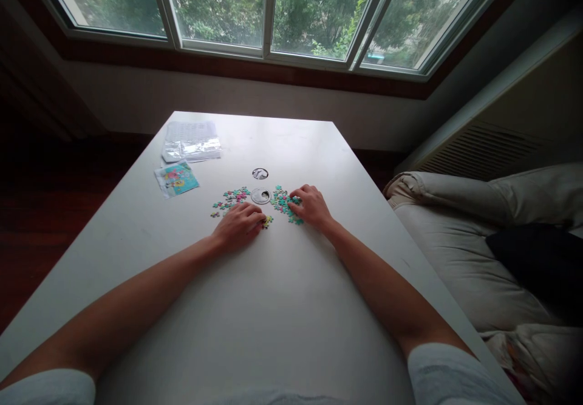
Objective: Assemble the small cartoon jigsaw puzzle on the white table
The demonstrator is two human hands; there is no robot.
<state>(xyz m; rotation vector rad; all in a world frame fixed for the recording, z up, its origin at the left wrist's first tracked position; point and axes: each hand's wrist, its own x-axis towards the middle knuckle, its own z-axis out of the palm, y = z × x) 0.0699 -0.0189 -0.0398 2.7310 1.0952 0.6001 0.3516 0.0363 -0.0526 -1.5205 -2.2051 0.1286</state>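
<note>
Two arms reach from the near side across a white table (255,332), with the elbows wide and the hands close to each other. The left arm (136,289) slants in from the near left, and the right arm (387,277) slants in from the near right. Both wear short, pale sleeves.

The left hand (237,226) lies low, palm down, with its fingers bent and side by side. They point right, to the small yellow pile (268,221). Its thumb is hard to see, so one cannot tell if it pinches a piece.

The right hand (313,206) is palm down too, and it bends in to the left. Its thumb and first finger are apart, over the right edge of the green puzzle pieces (283,201).

More puzzle bits, the pink and green pile (234,197), lie just past the left hand. Between the two big piles is a round gray ring (261,196), and a shiny round spot (260,174) is a bit farther off.

At the far left of the table is a clear bag (191,142), with a bright picture sheet (177,179) on its near side. A pale sofa (450,253) stands to the right.
</note>
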